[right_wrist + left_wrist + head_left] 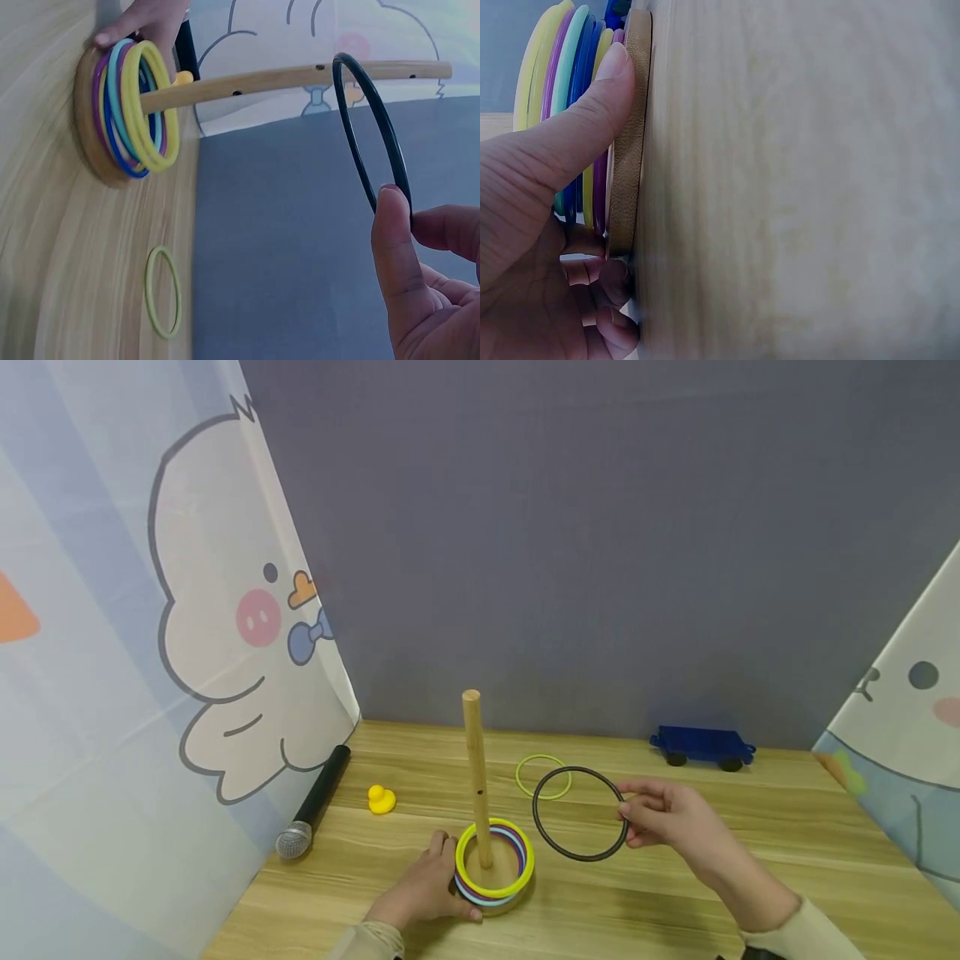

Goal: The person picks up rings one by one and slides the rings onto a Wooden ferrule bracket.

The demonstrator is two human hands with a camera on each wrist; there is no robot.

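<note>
A wooden peg (477,768) stands upright on a round wooden base (626,165), with several coloured rings (577,67) stacked around its foot. My left hand (427,883) grips the side of this ring stand, thumb across the base edge and lower rings, fingers curled beneath in the left wrist view. Between thumb and fingertips, my right hand (667,818) pinches a black ring (588,858) by its right edge. The ring is held up in the air to the right of the peg. In the right wrist view its upper edge overlaps the peg.
A yellow-green ring (517,774) lies flat on the wooden table (810,843) behind the black one. At the left are a yellow rubber duck (382,800) and a microphone (318,793). A blue toy wagon (702,743) stands by the grey back curtain (600,543).
</note>
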